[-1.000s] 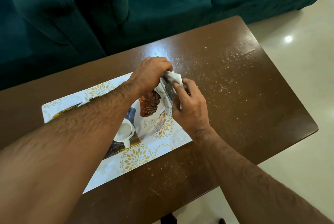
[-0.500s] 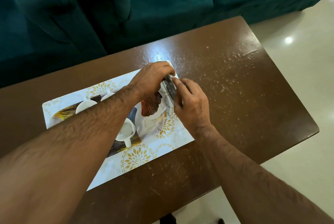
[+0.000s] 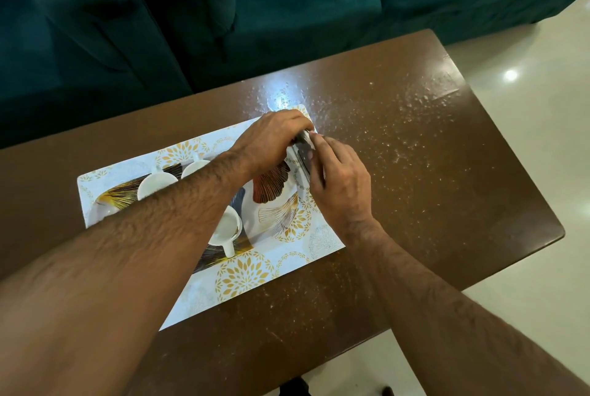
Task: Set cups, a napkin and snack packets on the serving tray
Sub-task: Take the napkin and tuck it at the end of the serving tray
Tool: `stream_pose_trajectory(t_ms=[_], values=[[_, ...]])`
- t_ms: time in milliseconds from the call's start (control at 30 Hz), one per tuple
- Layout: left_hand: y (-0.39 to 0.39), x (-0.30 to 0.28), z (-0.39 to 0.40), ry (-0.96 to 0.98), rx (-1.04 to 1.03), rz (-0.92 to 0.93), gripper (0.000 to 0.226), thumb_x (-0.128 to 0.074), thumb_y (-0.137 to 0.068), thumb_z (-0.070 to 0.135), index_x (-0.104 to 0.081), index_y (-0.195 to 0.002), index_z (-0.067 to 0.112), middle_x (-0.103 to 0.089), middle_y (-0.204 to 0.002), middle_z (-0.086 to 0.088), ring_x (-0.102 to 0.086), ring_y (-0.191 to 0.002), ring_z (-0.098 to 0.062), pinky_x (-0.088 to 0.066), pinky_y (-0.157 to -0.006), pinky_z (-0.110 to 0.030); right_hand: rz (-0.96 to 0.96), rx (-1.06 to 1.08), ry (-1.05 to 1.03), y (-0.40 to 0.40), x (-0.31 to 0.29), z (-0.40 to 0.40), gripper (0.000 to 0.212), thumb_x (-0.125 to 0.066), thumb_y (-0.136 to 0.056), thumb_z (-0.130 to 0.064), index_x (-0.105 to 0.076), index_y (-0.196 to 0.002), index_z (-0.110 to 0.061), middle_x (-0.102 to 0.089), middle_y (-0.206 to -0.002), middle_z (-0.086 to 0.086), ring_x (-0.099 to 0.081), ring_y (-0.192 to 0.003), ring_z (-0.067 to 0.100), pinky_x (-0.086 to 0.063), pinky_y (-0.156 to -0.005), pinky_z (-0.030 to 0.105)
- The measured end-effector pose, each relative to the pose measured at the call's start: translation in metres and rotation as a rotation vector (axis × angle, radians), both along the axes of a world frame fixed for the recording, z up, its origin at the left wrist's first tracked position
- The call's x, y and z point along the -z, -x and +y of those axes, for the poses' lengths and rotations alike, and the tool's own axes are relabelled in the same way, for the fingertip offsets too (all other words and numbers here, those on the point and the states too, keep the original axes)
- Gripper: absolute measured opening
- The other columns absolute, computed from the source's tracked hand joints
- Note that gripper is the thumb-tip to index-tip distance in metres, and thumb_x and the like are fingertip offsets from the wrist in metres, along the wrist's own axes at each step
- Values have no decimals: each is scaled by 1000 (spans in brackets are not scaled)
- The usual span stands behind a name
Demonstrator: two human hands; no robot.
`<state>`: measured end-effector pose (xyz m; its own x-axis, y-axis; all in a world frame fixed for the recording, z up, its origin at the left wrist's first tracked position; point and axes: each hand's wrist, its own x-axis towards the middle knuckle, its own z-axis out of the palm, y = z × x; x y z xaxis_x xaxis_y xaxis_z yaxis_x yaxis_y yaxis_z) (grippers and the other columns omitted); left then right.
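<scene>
Both hands meet mid-frame: left hand (image 3: 271, 140) and right hand (image 3: 338, 184) pinch a dark packet (image 3: 303, 151) over the tray's (image 3: 108, 175) right end. A slip could knock the cup (image 3: 225, 228) beneath the left forearm.

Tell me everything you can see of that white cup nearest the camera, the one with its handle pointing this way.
The white cup looks like glazed ceramic, small and round, standing upright on the patterned serving tray. It appears empty, its inside pale. A short, stubby handle sticks out toward the camera. The left forearm crosses above it and hides its far-left rim. Nothing visibly touches it but the tray.
</scene>
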<state>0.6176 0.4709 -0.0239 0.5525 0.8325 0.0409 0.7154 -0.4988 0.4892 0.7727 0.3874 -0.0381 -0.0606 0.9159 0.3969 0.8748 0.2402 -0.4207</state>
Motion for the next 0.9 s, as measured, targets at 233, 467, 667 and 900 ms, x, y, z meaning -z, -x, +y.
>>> stream_pose_trajectory(t_ms=[233, 467, 667, 900], values=[[3, 0, -5, 14, -28, 13, 33, -63, -94, 2, -64, -125, 12, -70, -122, -6, -66, -110, -23, -54, -98, -42, -29, 5, 75, 1, -3, -1, 40, -60, -101, -24, -61, -137, -6, -71, -117, 9, -66, -101, 23, -58, -86, 33], [26, -6, -23, -108, -95, 126, 53, -72, -87, 6, -56, -138, 7, -63, -139, -11, -60, -128, -30, -42, -114, -43, -206, 86, -22, 12, -14, 0, 48, -54, -101, -25, -50, -143, -3, -55, -143, 18, -52, -128, 32, -45, -110, 44], [85, -19, -56, -209, -230, 238, 60, -44, -103, 35, -36, -155, 6, -39, -163, -13, -35, -152, -29, -20, -128, -49, -249, 7, -102, 63, -25, -2, 51, -50, -106, -35, -52, -142, 1, -55, -147, 23, -51, -137, 38, -42, -116, 48], [210, -38, -119, -204, -444, 304, 69, -39, -102, 43, -25, -161, 8, -30, -168, -10, -24, -158, -24, -13, -130, -49, -323, -208, 8, 179, -37, -23, 59, -46, -105, -36, -41, -151, 1, -45, -156, 23, -42, -146, 39, -33, -124, 49]])
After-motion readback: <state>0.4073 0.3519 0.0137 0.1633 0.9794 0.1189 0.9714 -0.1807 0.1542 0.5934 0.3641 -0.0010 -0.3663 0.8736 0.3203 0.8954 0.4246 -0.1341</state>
